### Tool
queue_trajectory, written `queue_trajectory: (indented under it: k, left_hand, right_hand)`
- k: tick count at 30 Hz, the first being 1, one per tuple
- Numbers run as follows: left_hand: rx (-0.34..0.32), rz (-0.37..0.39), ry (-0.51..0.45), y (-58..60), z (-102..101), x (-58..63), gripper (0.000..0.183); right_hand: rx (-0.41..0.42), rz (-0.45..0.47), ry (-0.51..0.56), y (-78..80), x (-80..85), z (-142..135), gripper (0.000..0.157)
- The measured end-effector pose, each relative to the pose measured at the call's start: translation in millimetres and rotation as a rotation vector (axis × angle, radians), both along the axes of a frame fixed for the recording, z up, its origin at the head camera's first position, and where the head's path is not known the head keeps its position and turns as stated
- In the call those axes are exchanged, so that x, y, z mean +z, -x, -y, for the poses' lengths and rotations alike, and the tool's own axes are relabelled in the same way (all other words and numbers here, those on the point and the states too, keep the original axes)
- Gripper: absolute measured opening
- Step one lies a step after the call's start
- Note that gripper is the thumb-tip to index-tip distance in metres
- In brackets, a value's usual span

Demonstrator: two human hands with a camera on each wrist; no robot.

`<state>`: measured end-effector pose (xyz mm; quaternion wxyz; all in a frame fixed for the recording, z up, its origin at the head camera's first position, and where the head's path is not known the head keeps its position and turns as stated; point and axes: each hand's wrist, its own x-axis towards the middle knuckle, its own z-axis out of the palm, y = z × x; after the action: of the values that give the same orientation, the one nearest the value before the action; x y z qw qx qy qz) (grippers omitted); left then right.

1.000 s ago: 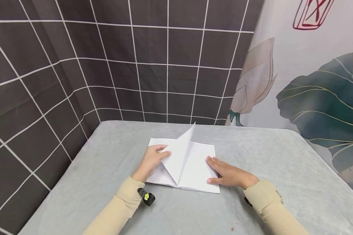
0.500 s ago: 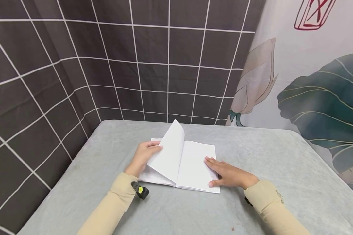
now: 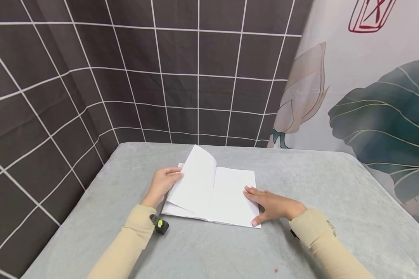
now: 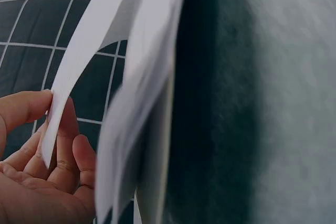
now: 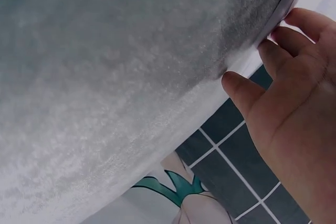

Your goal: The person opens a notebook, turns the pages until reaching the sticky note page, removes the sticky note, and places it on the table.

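An open book (image 3: 232, 193) with white pages lies on the grey cloth-covered table. One page (image 3: 195, 182) stands lifted and curves over the left half, its upper corner in the air. My left hand (image 3: 162, 184) pinches the outer edge of that page; in the left wrist view, the thumb and fingers of the hand (image 4: 52, 166) meet on the paper's edge. On the right half, my right hand (image 3: 274, 204) rests with fingers spread over the outer margin. In the right wrist view, the straight fingers of the right hand (image 5: 294, 93) touch the book's edge.
The grey cloth (image 3: 335, 193) spreads around the book on every side. A dark curtain (image 3: 174, 89) with white grid lines hangs behind and to the left. At the right hangs a white curtain (image 3: 349, 69) with a leaf and flower print.
My left hand has moved left, carrying the page from near upright over toward the left half. The right hand stays on the right page, nearly still.
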<state>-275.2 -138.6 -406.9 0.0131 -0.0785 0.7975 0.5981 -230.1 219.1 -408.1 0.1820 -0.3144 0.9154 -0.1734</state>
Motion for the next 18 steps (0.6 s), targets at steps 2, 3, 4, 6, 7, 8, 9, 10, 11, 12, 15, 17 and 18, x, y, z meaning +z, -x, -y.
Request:
queue_trajectory:
  k: [2, 3, 4, 6, 7, 8, 9, 10, 11, 12, 15, 17, 18]
  left_hand:
    - [-0.001, -0.003, 0.004, -0.1, 2.7, -1.5, 0.035]
    - [0.000, -0.004, 0.005, -0.1, 4.0, -2.2, 0.035]
    - [0.003, -0.006, 0.009, -0.4, 5.4, -2.7, 0.035]
    - [0.003, -0.014, 0.016, -1.5, 7.9, -4.2, 0.035]
    - [0.004, -0.016, 0.016, -1.9, 9.1, -4.7, 0.035]
    - [0.005, -0.014, 0.023, -2.5, 10.0, -5.1, 0.035]
    - [0.004, -0.013, 0.026, -3.2, 11.0, -5.5, 0.035]
    - [0.002, -0.012, 0.033, -3.6, 11.9, -6.1, 0.035]
    - [0.000, -0.011, 0.036, -4.1, 12.8, -6.6, 0.035]
    - [0.000, -0.007, 0.040, -4.5, 13.7, -7.0, 0.035]
    - [-0.004, 0.002, 0.057, -5.3, 16.3, -8.4, 0.036]
    - [-0.007, 0.007, 0.073, -5.5, 17.9, -9.6, 0.036]
    - [-0.008, 0.011, 0.083, -5.4, 18.6, -10.2, 0.036]
  right_hand:
    - [-0.002, 0.003, 0.000, -0.2, 0.6, 0.3, 0.103]
    - [-0.005, 0.004, 0.000, -0.3, 0.7, 0.4, 0.104]
    - [-0.009, 0.006, 0.001, -0.4, 0.7, 0.4, 0.104]
    - [-0.016, 0.011, 0.003, -0.8, 0.5, 0.8, 0.104]
    - [-0.020, 0.014, 0.004, -0.9, 0.4, 1.0, 0.104]
    - [-0.023, 0.016, 0.005, -1.1, 0.3, 1.1, 0.104]
    - [-0.025, 0.017, 0.007, -1.3, 0.1, 1.1, 0.104]
    - [-0.026, 0.018, 0.008, -1.5, 0.0, 1.1, 0.104]
    - [-0.028, 0.018, 0.011, -1.8, -0.1, 1.2, 0.103]
    - [-0.030, 0.019, 0.013, -1.9, -0.2, 1.1, 0.103]
    - [-0.036, 0.016, 0.021, -2.2, -0.9, 0.6, 0.103]
    - [-0.040, 0.015, 0.025, -2.3, -1.5, 0.3, 0.103]
    - [-0.041, 0.013, 0.026, -2.3, -1.8, 0.2, 0.103]
